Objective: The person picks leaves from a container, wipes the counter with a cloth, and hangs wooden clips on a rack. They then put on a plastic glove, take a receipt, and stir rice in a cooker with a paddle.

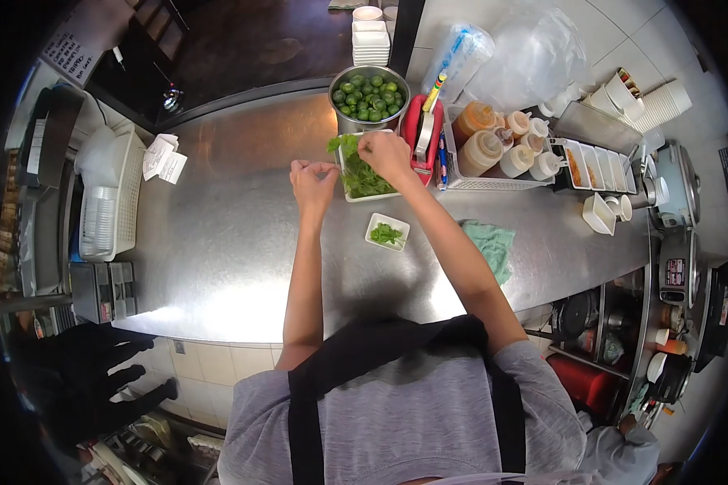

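Observation:
My right hand point(387, 155) reaches over a white rectangular tray point(374, 197) of leafy green herbs point(369, 183). Its fingers are closed on a sprig of green herb point(341, 144) that sticks out past the tray's left edge. Just left of the tray, my left hand point(312, 189) is raised with thumb and fingertips pinched together; whatever may be between them is too small to name. Nearer to me on the steel counter sits a small white dish point(378, 220) with a few green leaves point(387, 234) in it.
Behind the tray stands a metal bowl of green limes point(369, 94). A red tape dispenser point(422, 133) and a basket of sauce bottles point(493, 145) are to the right. A green cloth point(490, 246) lies on the counter point(226, 218). A white basket point(124, 190) stands at far left.

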`<state>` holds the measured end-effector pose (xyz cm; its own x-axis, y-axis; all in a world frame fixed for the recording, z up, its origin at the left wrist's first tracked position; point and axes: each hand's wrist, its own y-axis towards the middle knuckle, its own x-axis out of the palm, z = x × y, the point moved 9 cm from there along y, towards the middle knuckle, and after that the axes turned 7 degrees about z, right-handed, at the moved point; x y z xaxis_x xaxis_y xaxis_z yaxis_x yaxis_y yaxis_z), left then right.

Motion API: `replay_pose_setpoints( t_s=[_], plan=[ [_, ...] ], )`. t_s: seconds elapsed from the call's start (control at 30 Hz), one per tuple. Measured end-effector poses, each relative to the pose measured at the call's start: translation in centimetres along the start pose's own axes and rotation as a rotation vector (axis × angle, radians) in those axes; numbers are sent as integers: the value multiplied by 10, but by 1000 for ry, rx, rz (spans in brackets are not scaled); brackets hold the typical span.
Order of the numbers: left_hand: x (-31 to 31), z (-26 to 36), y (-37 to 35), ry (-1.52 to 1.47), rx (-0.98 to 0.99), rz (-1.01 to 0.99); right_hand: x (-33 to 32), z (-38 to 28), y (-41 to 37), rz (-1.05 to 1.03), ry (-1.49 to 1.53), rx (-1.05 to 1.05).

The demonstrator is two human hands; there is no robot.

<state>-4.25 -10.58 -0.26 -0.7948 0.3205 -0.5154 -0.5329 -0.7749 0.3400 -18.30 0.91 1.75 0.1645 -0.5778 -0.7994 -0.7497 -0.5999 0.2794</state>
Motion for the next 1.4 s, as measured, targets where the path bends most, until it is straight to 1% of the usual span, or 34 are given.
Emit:
replay_pose_setpoints(
  t_s=[0.07,0.1,0.2,0.23,0.3,0.37,0.47,0.57,0.67,0.7,0.87,0.93,1.03,1.13,1.23,1.3,1.4],
  plan=[
    [0,3,-1,-6,3,3,-17,-1,0,52,109,-8],
    [0,5,-1,-10,4,3,-21,4,1,19,154,38],
    [10,-4,0,-30,-74,-111,-29,20,8,-20,286,122],
    [11,-4,1,-35,-72,-115,-36,20,11,29,351,85],
    [12,-4,1,-44,-71,-124,-45,24,15,52,391,70],
    [9,-1,2,-55,-48,-76,-51,27,19,73,435,65],
    [5,11,5,-89,1,-42,-53,29,19,45,456,94],
    [2,32,12,-139,26,-47,-48,20,17,5,510,100],
    [11,44,13,-156,57,-62,-40,3,10,-50,439,111],
    [14,46,14,-156,73,-65,-29,9,10,-75,462,158],
    [21,34,6,-150,8,-89,-1,15,4,-115,579,198],
    [22,27,3,-163,-7,-95,7,14,3,-154,659,198],
    [20,23,1,-180,-8,-95,7,8,4,-186,668,164],
    [9,15,-4,-201,-25,-92,-10,1,5,-72,305,104],
    [3,-3,-13,-271,-95,-123,23,3,-3,-240,-12,75],
    [4,-12,-18,-311,-172,-139,50,10,-6,-231,-116,57],
    [2,-16,-22,-319,-200,-133,57,2,-8,-204,-197,33]
  ],
)
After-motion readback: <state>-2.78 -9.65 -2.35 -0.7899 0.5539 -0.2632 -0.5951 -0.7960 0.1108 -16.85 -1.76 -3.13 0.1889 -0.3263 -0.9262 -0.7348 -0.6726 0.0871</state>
